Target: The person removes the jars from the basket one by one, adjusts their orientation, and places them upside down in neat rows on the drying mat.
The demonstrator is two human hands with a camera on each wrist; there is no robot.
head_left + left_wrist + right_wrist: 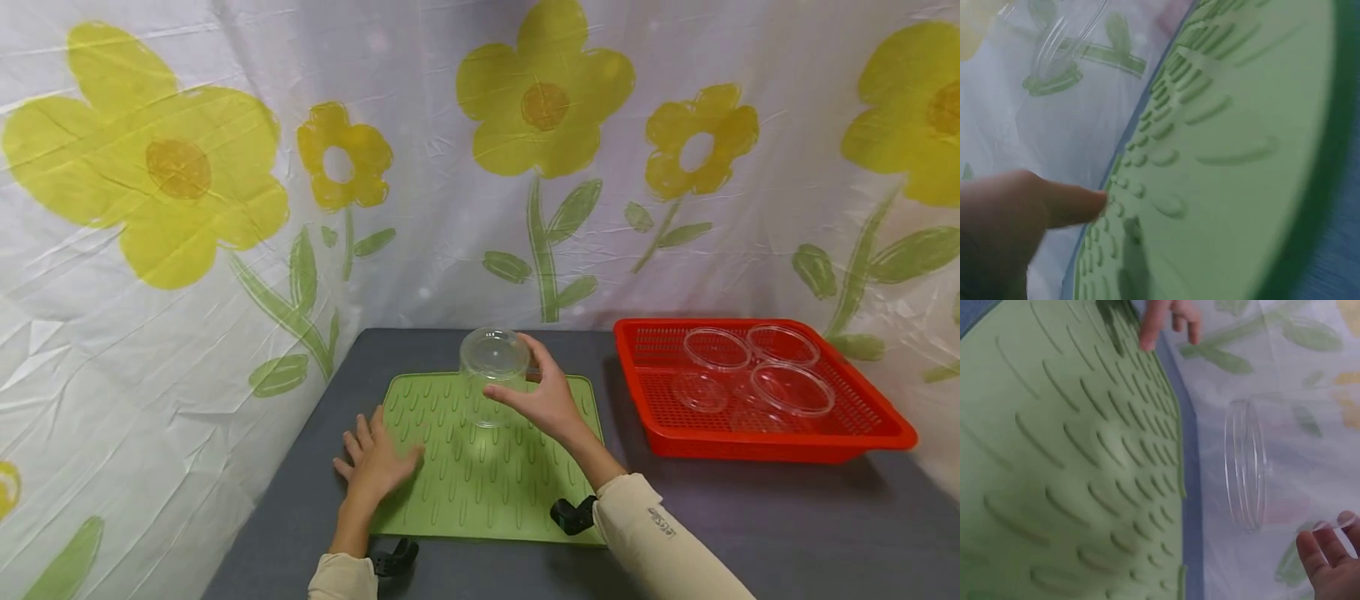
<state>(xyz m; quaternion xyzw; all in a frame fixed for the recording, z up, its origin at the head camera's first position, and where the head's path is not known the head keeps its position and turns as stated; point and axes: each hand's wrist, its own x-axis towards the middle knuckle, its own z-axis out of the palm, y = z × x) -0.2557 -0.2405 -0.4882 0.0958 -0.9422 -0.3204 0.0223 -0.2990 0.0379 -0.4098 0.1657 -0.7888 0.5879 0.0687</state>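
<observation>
My right hand (547,396) grips a clear plastic jar (483,379) by its right side, thumb in front and fingers behind. The jar is held above the far part of a green ridged mat (487,508). In the right wrist view, the ringed end of the jar (1244,465) faces the mat's side, and fingertips (1319,553) touch its wall. My left hand (378,467) is at the mat's left edge, fingers spread and holding nothing. In the left wrist view, part of that hand (1022,212) shows in front of the mat.
A red perforated basket (750,448) stands on the right of the dark table (720,517), with 3 clear jars (787,392) inside. Behind the table hangs a white curtain (427,250) with yellow flowers. Each wrist carries a black strap device (573,517).
</observation>
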